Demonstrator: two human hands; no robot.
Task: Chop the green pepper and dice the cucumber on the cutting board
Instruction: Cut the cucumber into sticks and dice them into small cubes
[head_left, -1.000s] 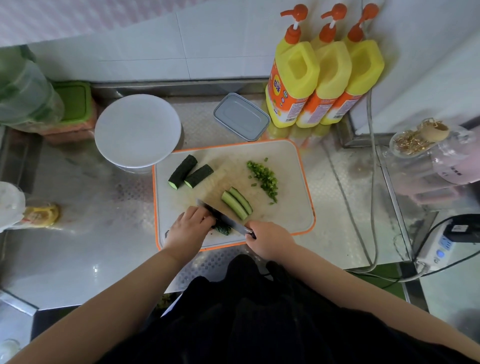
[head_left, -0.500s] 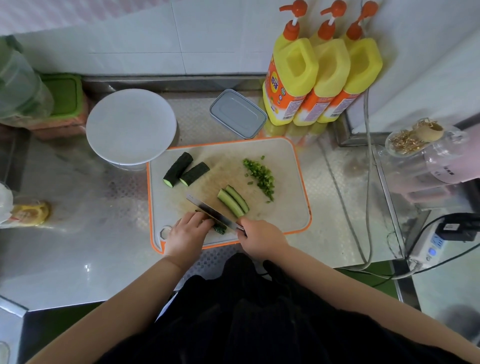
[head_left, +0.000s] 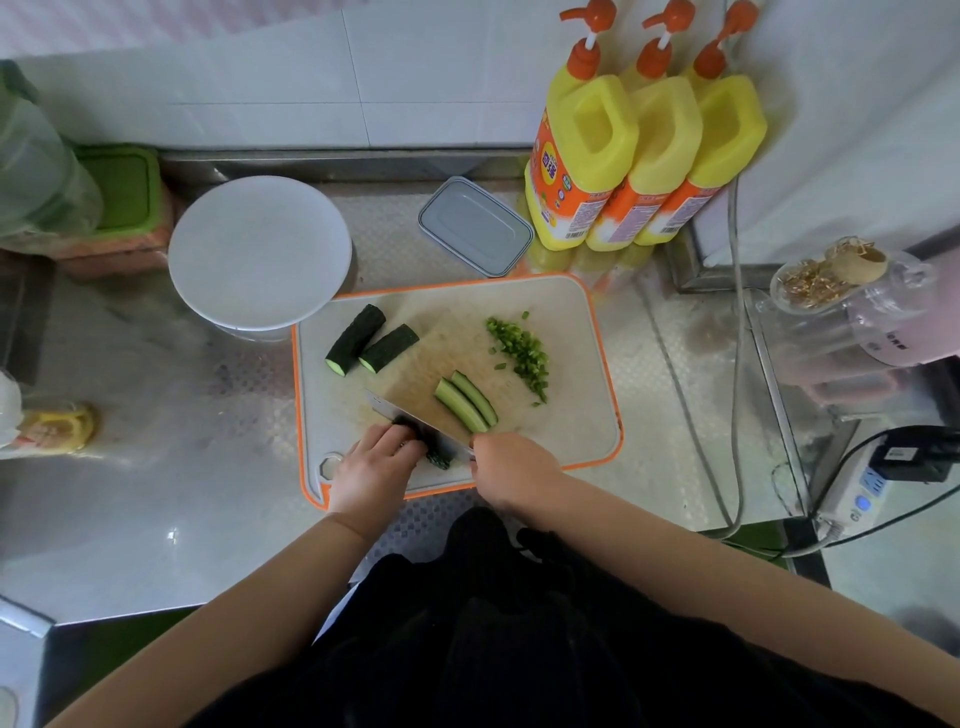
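A white cutting board (head_left: 571, 415) with an orange rim lies on the steel counter. Chopped green pepper (head_left: 519, 353) is piled at its right middle. Two cucumber chunks (head_left: 371, 340) lie at the board's far left, and two long cucumber strips (head_left: 466, 401) rest on the flat of the knife blade. My right hand (head_left: 511, 467) grips the knife (head_left: 415, 410) by its handle. My left hand (head_left: 374, 467) holds down a cucumber piece (head_left: 438, 457) at the board's near edge, with the blade right beside its fingertips. Most of that piece is hidden under the fingers.
A round white lid (head_left: 260, 254) stands just left of the board's far corner. A grey lidded box (head_left: 475, 226) and three yellow pump bottles (head_left: 639, 161) stand behind. A cable (head_left: 732, 364) and power strip (head_left: 857, 488) run along the right. A glass jar (head_left: 852, 291) sits at right.
The knife blade has shifted left and tilted flatter, its broad side now showing with the two strips on it. My left hand stays on the cucumber piece.
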